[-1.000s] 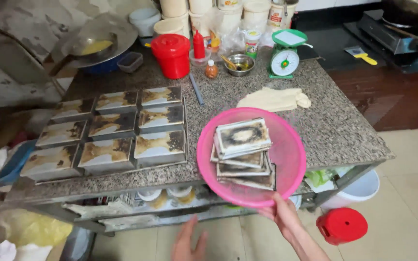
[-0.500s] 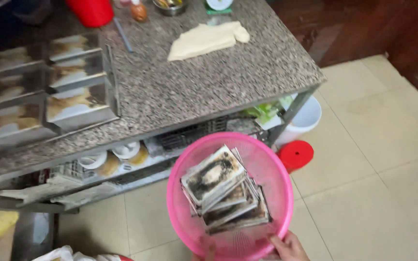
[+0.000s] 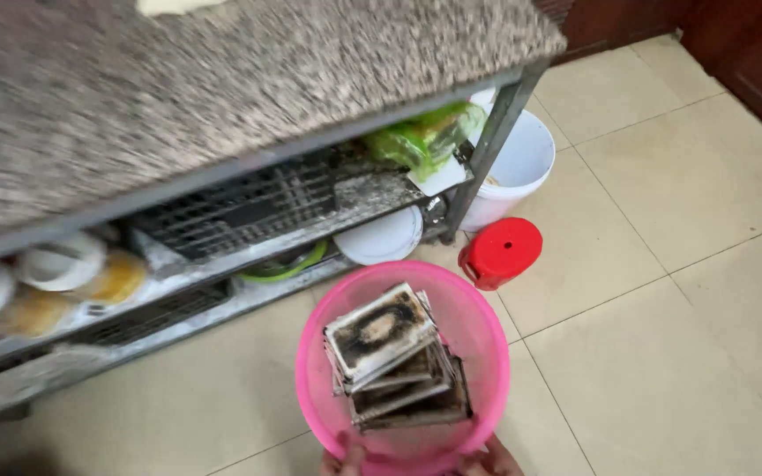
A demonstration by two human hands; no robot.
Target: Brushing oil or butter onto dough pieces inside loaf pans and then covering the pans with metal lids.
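Note:
A pink plastic basin (image 3: 478, 326) hangs low over the tiled floor, in front of the counter's lower shelf. Inside it lies a tilted stack of several blackened rectangular baking tins (image 3: 383, 330). At the bottom edge of the view, my left hand (image 3: 348, 458) has its thumb on the basin's near rim. My right hand (image 3: 489, 460) grips the same rim a little to the right. Only the fingertips of both hands show.
A speckled granite counter (image 3: 222, 79) on a metal frame fills the upper left, with its corner leg (image 3: 487, 145) nearby. The lower shelf (image 3: 222, 282) holds wire racks, plates and bowls. A green bag (image 3: 425, 137), white bucket (image 3: 522, 163) and red stool (image 3: 500, 251) stand right.
The basin of tins has come off the counter and down toward the floor. The view has tipped down, and both hands now show at the basin's near rim.

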